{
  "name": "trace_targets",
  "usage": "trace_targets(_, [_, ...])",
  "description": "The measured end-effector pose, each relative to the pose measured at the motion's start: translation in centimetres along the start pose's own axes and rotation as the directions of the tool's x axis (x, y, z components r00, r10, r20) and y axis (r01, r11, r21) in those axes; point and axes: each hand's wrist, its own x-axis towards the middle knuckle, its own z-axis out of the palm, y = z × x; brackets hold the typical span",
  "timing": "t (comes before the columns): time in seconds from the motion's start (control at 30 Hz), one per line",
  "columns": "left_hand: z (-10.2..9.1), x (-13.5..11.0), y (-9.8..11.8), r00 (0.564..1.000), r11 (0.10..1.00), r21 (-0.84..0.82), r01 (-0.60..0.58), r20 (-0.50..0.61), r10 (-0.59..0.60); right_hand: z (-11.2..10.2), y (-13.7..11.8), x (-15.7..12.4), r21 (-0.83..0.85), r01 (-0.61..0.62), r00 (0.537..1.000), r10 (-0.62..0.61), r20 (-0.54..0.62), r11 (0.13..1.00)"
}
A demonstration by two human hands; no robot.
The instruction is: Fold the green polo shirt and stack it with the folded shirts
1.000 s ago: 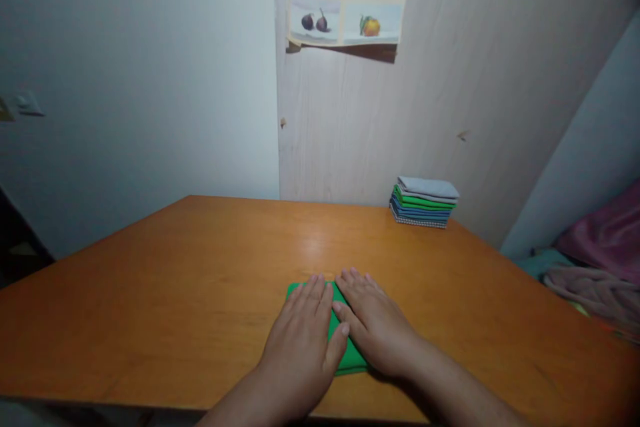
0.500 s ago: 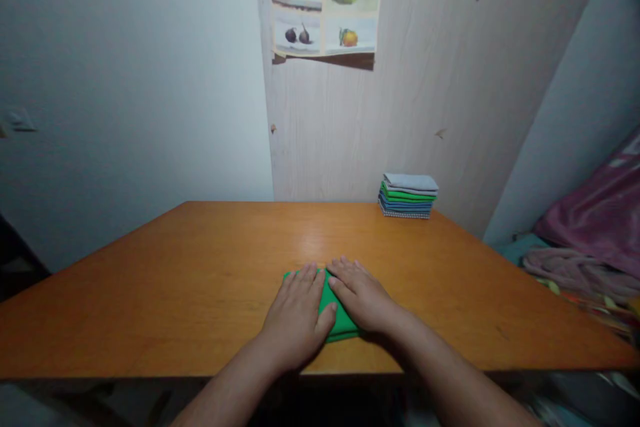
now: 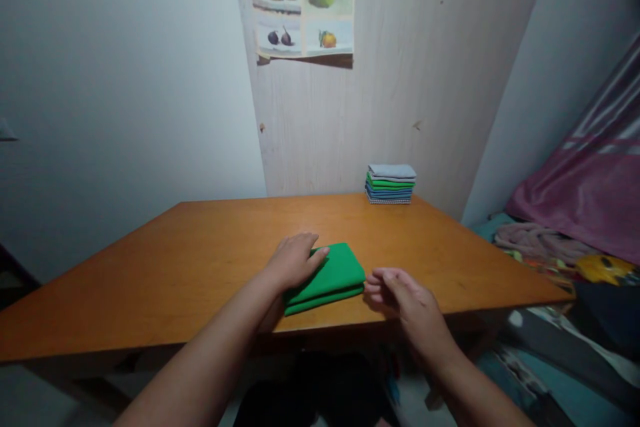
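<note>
A folded green cloth (image 3: 334, 271) lies near the front edge of the orange wooden table (image 3: 200, 260). My left hand (image 3: 293, 260) rests flat on the cloth's left part, fingers stretched out. Just right of the cloth, my right hand (image 3: 407, 297) hovers at the table's front edge, off the cloth, with its fingers loosely curled and nothing in them.
A stack of folded cloths (image 3: 391, 183), grey on top with green and blue below, sits at the table's far right against a pale wooden panel. A fruit poster (image 3: 301, 10) hangs above. Bedding and clothes (image 3: 575, 227) are piled to the right of the table.
My right hand has lifted off the green cloth and pulled back to its right. My left hand stays on the cloth. The view has shifted back and to the right.
</note>
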Motion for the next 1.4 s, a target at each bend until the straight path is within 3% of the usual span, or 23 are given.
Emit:
trace_targets(0.17, [0.8,-0.2,0.5,0.990,1.000,0.021,0.008,0.144,-0.011,1.0,2.5,-4.3,0.052,-0.268,0.957,0.259,0.134,0.962])
trace_targets(0.27, [0.9,-1.2,1.3,0.988,1.000,0.018,0.015,0.152,-0.018,1.4,4.4,-5.7,0.080,-0.415,0.899,0.395,0.189,0.906])
trace_targets(0.37, [0.8,-2.5,2.6,0.989,1.000,0.011,0.015,0.146,-0.016,1.8,5.5,-6.5,0.200,-0.495,0.861,0.448,0.240,0.845])
trace_targets(0.57, [1.1,-4.8,5.6,0.992,0.999,0.049,0.024,0.120,-0.030,3.2,5.5,-7.0,0.443,-0.487,0.871,0.382,0.308,0.753])
trace_targets(0.8, [1.0,-6.1,8.1,0.993,0.996,0.081,0.035,0.109,-0.044,3.0,3.9,-7.3,0.484,-0.437,0.900,0.374,0.226,0.758])
trace_targets(1.03, [0.7,-6.3,9.9,0.993,0.997,0.055,0.056,0.101,-0.061,2.1,4.0,-7.0,0.480,-0.407,0.908,0.402,0.119,0.777])
trace_targets(1.13, [0.2,-5.3,9.0,0.997,0.997,-0.056,0.051,0.066,-0.047,1.3,3.5,-6.4,0.452,-0.394,0.915,0.389,0.107,0.800])
trace_targets(1.23, [-0.1,-3.2,6.5,0.989,0.978,-0.181,0.100,-0.085,-0.117,-0.1,2.3,-5.0,0.450,-0.346,0.932,0.356,0.066,0.823])
trace_targets(1.3, [0.3,-1.3,4.5,0.974,0.963,-0.239,0.125,-0.158,-0.165,-1.5,1.3,-3.4,0.461,-0.285,0.946,0.324,-0.007,0.840])
trace_targets(1.4, [1.5,1.5,2.1,0.967,0.956,-0.248,0.156,-0.159,-0.199,-3.8,-0.5,0.1,0.487,-0.164,0.956,0.259,-0.135,0.858])
